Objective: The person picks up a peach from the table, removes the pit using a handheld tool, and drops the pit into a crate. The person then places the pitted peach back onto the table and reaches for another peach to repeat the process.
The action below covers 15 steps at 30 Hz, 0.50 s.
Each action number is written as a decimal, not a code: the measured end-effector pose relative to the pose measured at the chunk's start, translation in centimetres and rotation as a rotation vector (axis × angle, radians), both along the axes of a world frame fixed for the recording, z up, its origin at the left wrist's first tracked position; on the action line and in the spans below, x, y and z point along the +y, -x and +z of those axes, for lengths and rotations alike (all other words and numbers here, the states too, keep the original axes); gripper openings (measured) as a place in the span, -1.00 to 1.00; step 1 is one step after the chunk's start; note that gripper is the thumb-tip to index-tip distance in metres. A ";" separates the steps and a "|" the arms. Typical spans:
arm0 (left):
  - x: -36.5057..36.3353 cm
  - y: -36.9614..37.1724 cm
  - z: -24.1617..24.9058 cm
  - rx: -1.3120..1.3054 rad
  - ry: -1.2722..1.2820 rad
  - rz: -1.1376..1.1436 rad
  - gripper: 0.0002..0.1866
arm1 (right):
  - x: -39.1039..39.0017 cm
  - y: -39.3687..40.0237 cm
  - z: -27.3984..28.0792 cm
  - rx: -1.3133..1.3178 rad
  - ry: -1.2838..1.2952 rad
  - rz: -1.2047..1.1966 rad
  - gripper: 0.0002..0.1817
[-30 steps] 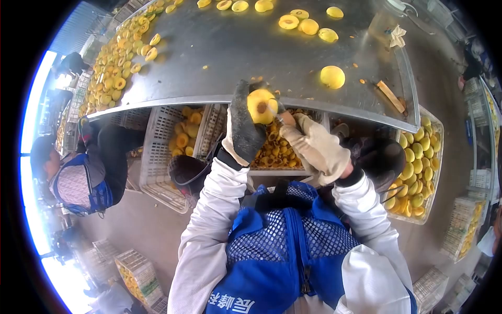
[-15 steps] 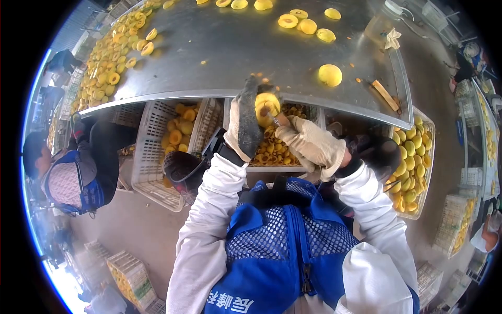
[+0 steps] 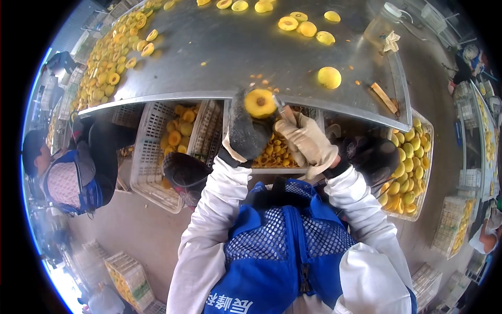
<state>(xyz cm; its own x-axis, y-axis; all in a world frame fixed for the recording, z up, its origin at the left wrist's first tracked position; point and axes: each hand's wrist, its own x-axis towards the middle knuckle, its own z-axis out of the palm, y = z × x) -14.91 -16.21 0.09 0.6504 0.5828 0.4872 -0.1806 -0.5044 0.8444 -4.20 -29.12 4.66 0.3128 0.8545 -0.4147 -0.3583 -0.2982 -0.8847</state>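
My left hand (image 3: 250,137), in a dark-coated glove, is closed around a yellow peach half (image 3: 266,107) at the table's near edge. The cut face points up and shows a brown centre. My right hand (image 3: 309,137), in a cream knit glove, grips a small metal-tipped pitting tool (image 3: 283,107), its tip right beside the peach. Below both hands a crate (image 3: 277,170) holds many brown-and-yellow cut pieces. A whole yellow peach (image 3: 329,78) rests on the steel table (image 3: 230,63) to the right.
Peach halves (image 3: 107,78) are heaped at the table's left. More peaches (image 3: 307,29) lie at the far side, with a clear jug (image 3: 377,29) and a wooden stick (image 3: 384,98) to the right. Full crates stand left (image 3: 157,188) and right (image 3: 415,209). A person (image 3: 68,175) is at the left.
The peach half has turned in my left hand, its cut face now upward. My right hand has drawn the tool from the fruit's centre to its right side.
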 end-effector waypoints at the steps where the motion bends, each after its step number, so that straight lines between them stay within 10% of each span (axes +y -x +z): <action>1: -0.4 0.0 0.3 -0.001 0.044 -0.030 -0.41 | 0.2 0.1 0.0 -0.001 0.000 -0.004 -0.72; 3: -0.6 0.6 0.1 -0.003 0.090 -0.066 -0.45 | 0.5 -0.2 0.1 -0.030 0.065 -0.080 -0.70; 5: -0.1 1.2 1.0 0.159 -0.784 0.162 -0.50 | 0.4 -1.2 -0.7 0.016 0.042 -0.136 -0.59; 10: 0.9 2.7 2.9 0.165 -0.270 -0.305 -0.44 | 0.0 -3.2 -2.0 -0.399 -0.039 0.045 -0.52; 14: -1.3 2.8 2.3 0.073 0.767 -0.634 -0.21 | 0.2 -3.0 -1.7 -0.667 -0.138 0.151 -0.57; 15: -1.3 2.1 2.0 0.076 0.580 -0.629 -0.30 | 0.0 -2.9 -1.8 -0.696 -0.097 0.184 -0.57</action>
